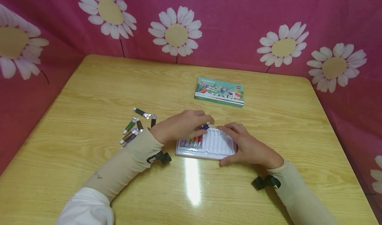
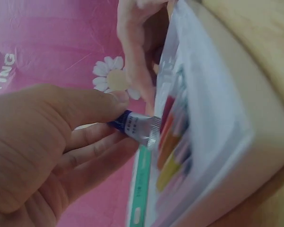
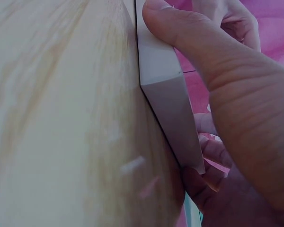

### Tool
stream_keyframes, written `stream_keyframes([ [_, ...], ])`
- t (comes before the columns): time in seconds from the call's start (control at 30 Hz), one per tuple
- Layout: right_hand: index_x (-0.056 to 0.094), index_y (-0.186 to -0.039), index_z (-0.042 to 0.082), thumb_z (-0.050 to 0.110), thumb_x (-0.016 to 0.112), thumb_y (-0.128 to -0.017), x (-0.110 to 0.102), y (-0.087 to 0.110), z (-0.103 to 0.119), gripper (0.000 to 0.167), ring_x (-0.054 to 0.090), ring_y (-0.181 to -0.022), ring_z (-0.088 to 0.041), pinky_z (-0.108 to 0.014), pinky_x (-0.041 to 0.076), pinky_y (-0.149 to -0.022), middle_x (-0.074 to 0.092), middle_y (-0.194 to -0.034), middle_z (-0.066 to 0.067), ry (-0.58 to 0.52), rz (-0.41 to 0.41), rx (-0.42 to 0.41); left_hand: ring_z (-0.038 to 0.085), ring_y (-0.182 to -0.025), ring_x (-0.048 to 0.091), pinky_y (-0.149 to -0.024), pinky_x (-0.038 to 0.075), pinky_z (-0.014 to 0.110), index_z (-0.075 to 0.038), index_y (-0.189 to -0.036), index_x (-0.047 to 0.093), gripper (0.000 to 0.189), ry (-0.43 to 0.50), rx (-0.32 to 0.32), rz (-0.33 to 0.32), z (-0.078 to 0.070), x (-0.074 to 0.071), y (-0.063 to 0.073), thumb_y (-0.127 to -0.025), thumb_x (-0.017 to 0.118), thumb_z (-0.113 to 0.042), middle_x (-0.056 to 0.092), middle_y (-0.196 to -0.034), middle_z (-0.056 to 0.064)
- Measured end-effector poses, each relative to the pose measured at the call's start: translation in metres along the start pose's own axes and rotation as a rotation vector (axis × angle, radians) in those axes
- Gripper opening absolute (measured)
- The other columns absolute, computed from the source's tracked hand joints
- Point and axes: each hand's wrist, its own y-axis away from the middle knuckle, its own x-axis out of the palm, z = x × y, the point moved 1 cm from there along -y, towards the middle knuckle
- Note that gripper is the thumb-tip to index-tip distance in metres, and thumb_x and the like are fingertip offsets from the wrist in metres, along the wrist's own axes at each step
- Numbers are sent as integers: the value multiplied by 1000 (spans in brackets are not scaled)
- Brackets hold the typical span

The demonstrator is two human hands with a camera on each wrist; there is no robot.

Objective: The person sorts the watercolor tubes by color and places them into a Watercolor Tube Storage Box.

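My left hand (image 1: pixel 186 123) pinches a small blue paint tube (image 2: pixel 138 127) between thumb and fingers. Its flat silver end points at the tray in the left wrist view. This tube is held over the middle of the white plastic tray (image 1: pixel 198 154), by the row of coloured tubes (image 1: pixel 192 142) lying in the left slots. Bare slots show in the tray's right half. Around the tray's right end, my right hand (image 1: pixel 252 148) grips, thumb on the near side and fingers at the far side. The right wrist view shows its thumb pressed to the tray's pale side wall (image 3: pixel 168 99).
Left of the tray lie several loose tubes, among them a green one (image 1: pixel 130 126) and a dark one (image 1: pixel 141 112); my left forearm partly covers the group. Behind the tray lies a flat green paint box (image 1: pixel 219 92). A pink flowered cloth (image 1: pixel 226 29) hangs behind the wooden table.
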Motion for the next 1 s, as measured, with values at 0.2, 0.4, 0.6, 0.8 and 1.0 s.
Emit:
stream_keyframes([
  [0.2, 36, -161, 25, 73, 83, -68, -1, -1, 0, 115, 38, -140, -22, -50, 45, -116, 38, -154, -1, 4, 0, 1, 11, -96, 63, -90, 58, 26, -14, -134, 63, 35, 30, 46, -67, -3, 7, -2, -101, 67, -25, 69, -122, 1],
  [0.4, 37, -160, 25, 73, 84, -67, 0, 0, 1, 115, 36, -141, -22, -51, 44, -118, 38, -154, 0, -8, 6, 3, 9, -91, 63, -81, 56, 20, -11, -131, 61, 33, 110, 33, -54, -7, 13, -5, -100, 68, -24, 66, -114, 1],
  [0.6, 36, -160, 28, 73, 84, -67, 0, 0, 0, 114, 36, -142, -21, -51, 44, -118, 38, -155, 1, -15, 2, -3, 8, -89, 62, -77, 53, 19, -9, -123, 59, 29, 156, 30, -36, -6, 20, -7, -100, 69, -24, 64, -107, 1],
  [0.8, 36, -160, 27, 74, 83, -67, 0, 0, -1, 114, 36, -141, -20, -51, 44, -118, 38, -155, 1, -14, 6, -4, 8, -85, 59, -74, 51, 19, -8, -121, 56, 29, 179, 27, -35, -5, 25, -8, -99, 69, -23, 63, -101, 1],
  [1.0, 35, -161, 25, 73, 83, -68, 0, 0, 0, 115, 38, -139, -21, -50, 45, -117, 39, -153, 0, -9, 5, -6, 9, -81, 55, -71, 46, 20, -9, -116, 56, 25, 160, 27, -24, -7, 28, -9, -99, 69, -22, 61, -96, 3],
])
